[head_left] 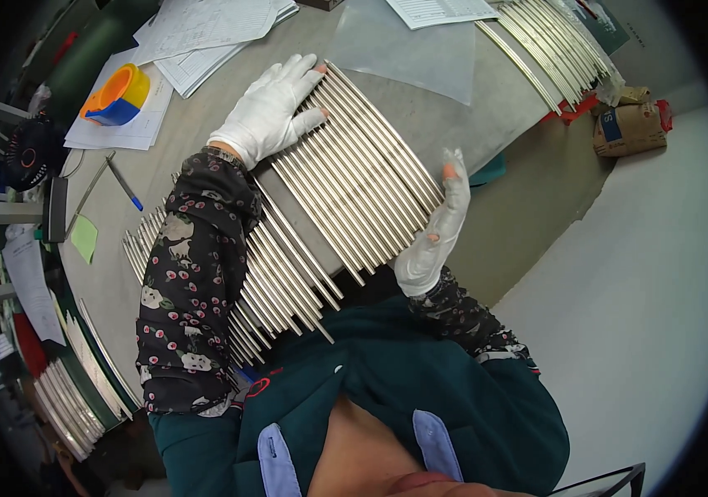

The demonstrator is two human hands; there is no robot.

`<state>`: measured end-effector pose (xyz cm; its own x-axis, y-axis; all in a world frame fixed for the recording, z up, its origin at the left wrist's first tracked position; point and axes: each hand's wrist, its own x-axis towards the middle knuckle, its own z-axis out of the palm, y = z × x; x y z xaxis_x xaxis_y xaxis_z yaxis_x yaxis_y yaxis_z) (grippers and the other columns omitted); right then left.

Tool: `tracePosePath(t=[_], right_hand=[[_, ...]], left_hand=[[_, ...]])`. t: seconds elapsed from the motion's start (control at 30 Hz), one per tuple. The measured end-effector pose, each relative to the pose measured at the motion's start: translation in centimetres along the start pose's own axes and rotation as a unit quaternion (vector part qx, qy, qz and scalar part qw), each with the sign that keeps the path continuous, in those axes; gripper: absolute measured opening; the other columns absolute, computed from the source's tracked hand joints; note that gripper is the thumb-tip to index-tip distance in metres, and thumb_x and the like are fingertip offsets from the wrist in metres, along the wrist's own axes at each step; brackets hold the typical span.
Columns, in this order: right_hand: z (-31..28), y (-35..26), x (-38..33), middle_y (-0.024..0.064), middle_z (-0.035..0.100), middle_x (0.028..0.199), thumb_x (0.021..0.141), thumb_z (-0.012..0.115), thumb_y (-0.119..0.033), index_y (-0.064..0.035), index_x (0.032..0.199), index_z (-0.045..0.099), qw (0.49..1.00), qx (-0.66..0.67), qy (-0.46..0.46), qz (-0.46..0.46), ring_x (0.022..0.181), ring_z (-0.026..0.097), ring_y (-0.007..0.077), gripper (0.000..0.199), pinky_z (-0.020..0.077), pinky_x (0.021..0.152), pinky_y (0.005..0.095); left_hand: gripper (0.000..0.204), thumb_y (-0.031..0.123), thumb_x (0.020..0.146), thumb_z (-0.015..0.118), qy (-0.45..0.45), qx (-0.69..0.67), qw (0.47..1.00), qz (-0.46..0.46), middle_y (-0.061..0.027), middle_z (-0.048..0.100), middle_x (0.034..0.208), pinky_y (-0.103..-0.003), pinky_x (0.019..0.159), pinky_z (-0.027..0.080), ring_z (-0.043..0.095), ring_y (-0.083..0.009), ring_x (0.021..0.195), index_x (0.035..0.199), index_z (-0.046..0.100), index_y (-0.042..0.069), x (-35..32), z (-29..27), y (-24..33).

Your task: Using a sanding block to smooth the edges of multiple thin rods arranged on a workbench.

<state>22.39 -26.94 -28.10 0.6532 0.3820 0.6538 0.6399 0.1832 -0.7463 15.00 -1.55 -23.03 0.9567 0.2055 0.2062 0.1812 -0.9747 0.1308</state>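
Observation:
Many thin silvery metal rods lie side by side on the grey table in front of me. My left hand (275, 108), in a white glove with bare thumb and index tips, rests at the far ends of the right-hand group of rods (354, 166), fingers stretched out. At the near right ends of the same group is my right hand (437, 232), also white-gloved, held edge-on with its fingers extended; its palm side is partly hidden. A second group of rods (275, 286) lies to the left, partly covered by my left forearm, with uneven near ends.
More rods (548, 50) lie at the far right of the table (499, 103). A clear plastic sheet (408, 50), papers (205, 29), a yellow, orange and blue tape roll (119, 95) and a pen (125, 184) lie around. A brown package (631, 128) stands beyond the right edge.

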Motion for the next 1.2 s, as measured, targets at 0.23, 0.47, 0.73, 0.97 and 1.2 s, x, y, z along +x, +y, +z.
tracePosePath(t=[0.23,0.47,0.73,0.97,1.2], right_hand=[[-2.4,0.1,0.4,0.0199,0.052,0.129,0.097,0.037,-0.057,0.0045,0.134,0.041,0.977,0.158,-0.022,0.139,0.119,0.051,0.0289,0.073,0.0380,0.103,0.0423],[-5.1,0.6,1.3,0.0176,0.058,0.122,0.098,0.040,-0.043,0.0023,0.126,0.049,0.991,0.086,-0.065,0.074,0.110,0.055,0.0258,0.054,0.0424,0.096,0.0382],[-5.5,0.0,4.6,0.0053,0.061,0.080,0.075,0.069,-0.001,-0.0064,0.100,0.066,0.964,-0.178,-0.194,0.033,0.070,0.056,0.0209,0.026,0.0470,0.066,0.0315],[-5.5,-1.8,4.9,0.0035,0.066,0.079,0.084,0.067,-0.008,0.0020,0.097,0.066,0.919,0.013,-0.149,0.364,0.067,0.057,0.0050,0.016,0.0458,0.061,0.0192],[-5.8,-1.9,5.4,0.0023,0.065,0.079,0.085,0.068,-0.008,0.0035,0.095,0.065,0.871,0.082,-0.106,0.473,0.067,0.055,0.0031,0.016,0.0442,0.060,0.0175]], left_hand=[[0.059,0.044,0.096,0.045,-0.029,-0.020,0.998,0.045,-0.0151,0.034,0.150,-0.043,0.116,0.024,0.028,-0.0379,0.140,0.143,0.038,0.009,-0.4,-0.3,-0.2],[0.068,0.049,0.096,0.046,-0.045,-0.105,0.993,0.039,-0.0160,0.031,0.152,-0.042,0.118,0.018,0.026,-0.0329,0.142,0.147,0.031,0.008,-2.9,-2.3,-1.4],[0.071,0.053,0.095,0.043,-0.094,-0.049,0.994,0.004,-0.0144,0.027,0.154,-0.044,0.119,0.012,0.020,-0.0326,0.145,0.148,0.029,0.009,-5.3,-2.6,-1.4],[0.064,0.045,0.092,0.052,-0.034,0.005,0.998,0.046,-0.0149,0.031,0.152,-0.049,0.117,0.018,0.029,-0.0343,0.140,0.142,0.039,0.008,-4.1,-3.7,0.6],[0.068,0.054,0.093,0.043,-0.066,0.011,0.988,0.143,-0.0185,0.033,0.150,-0.051,0.115,0.018,0.028,-0.0366,0.140,0.142,0.038,0.006,0.9,-1.0,5.9]])
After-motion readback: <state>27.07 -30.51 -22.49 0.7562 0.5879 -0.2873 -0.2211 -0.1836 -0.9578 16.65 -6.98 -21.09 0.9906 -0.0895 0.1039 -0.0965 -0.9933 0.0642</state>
